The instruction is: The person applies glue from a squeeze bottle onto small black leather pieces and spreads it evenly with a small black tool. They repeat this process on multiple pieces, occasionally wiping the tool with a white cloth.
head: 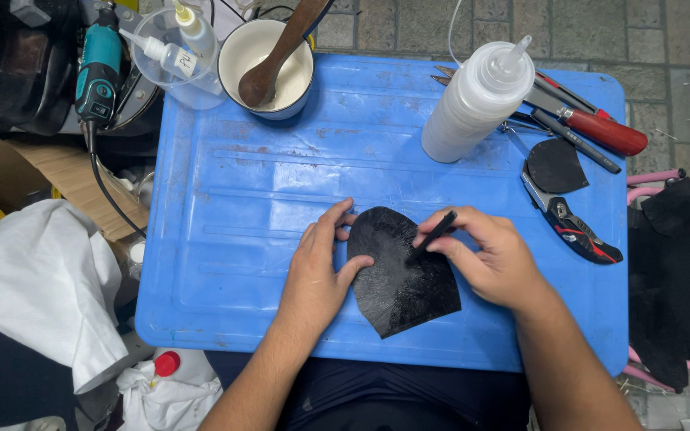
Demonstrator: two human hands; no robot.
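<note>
sheet (405,279) on lid (241,207) | bottle (473,100) behind-right | cup (269,60) behind-left

Left hand (319,271) covered left edge of black leather piece (405,275). Right hand (493,257) hid lower end of thin black tool (434,234); tip type too small to tell. Beyond right hand, red-handled tool (600,129) blades hidden behind squeeze bottle (477,100). Far left of left hand, black machine (13,64) cut off by frame edge.

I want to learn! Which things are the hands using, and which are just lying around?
Being used: black leather piece, pinned by the left hand; thin black stick in the right hand.

Lying about: squeeze bottle, white cup, red-handled tool, pliers.
</note>
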